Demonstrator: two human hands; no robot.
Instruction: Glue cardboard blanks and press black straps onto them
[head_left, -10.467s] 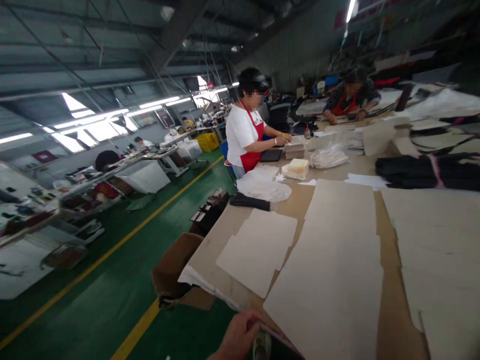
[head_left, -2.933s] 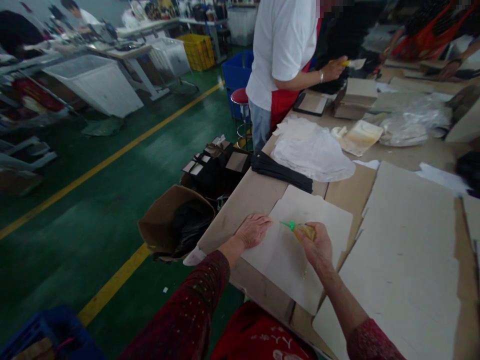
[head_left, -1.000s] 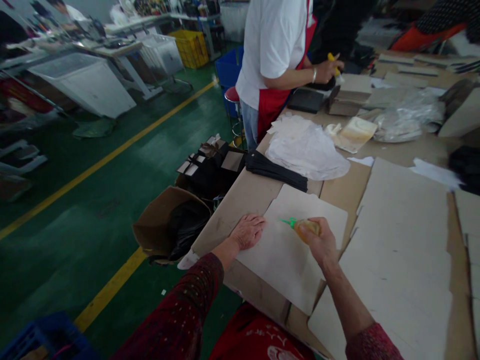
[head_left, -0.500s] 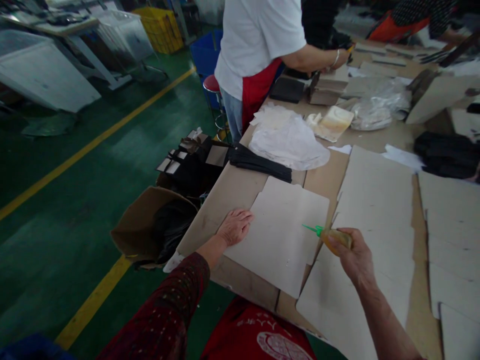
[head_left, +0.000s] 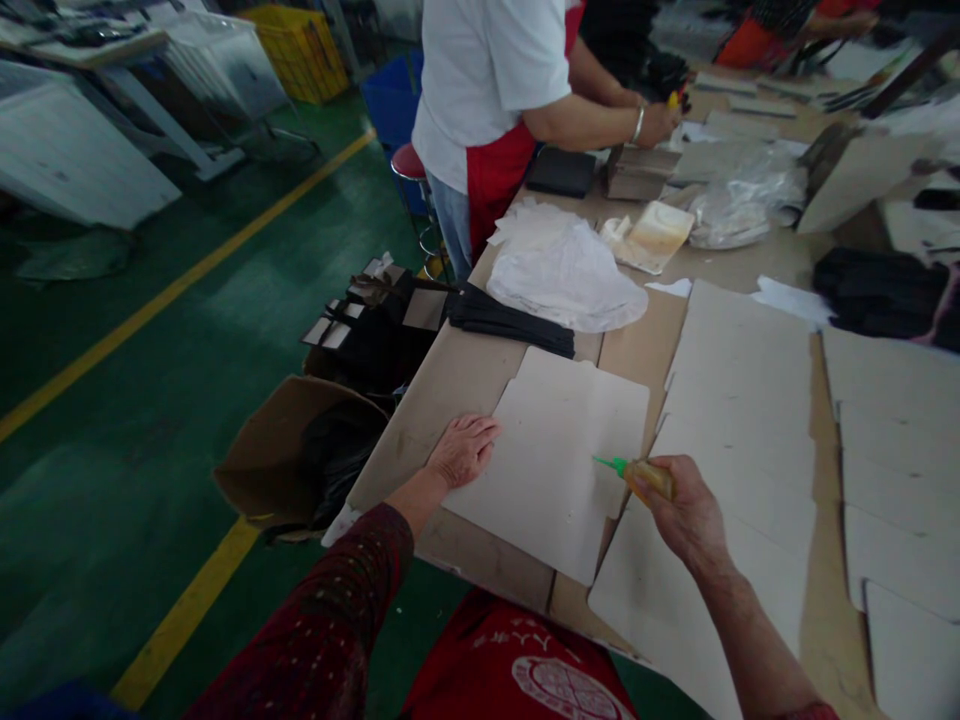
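A pale cut sheet of card point(head_left: 553, 450) lies on the brown table point(head_left: 450, 385) in front of me. My left hand point(head_left: 463, 449) rests flat on the sheet's left edge, fingers stretched out. My right hand point(head_left: 686, 513) is closed round a small amber glue bottle point(head_left: 649, 477) whose green nozzle points left over the sheet's right edge. More pale sheets point(head_left: 739, 420) lie overlapping to the right.
A person in a white shirt and red apron point(head_left: 491, 110) works further along the same table. A white cloth pile point(head_left: 564, 268), a black strip bundle point(head_left: 510, 320) and dark folded goods point(head_left: 877, 290) lie beyond. An open cardboard box point(head_left: 300, 460) stands on the green floor at the table's left.
My right hand has carried the glue bottle from the middle of the sheet to its right edge. The left hand has stayed on the sheet's left edge.
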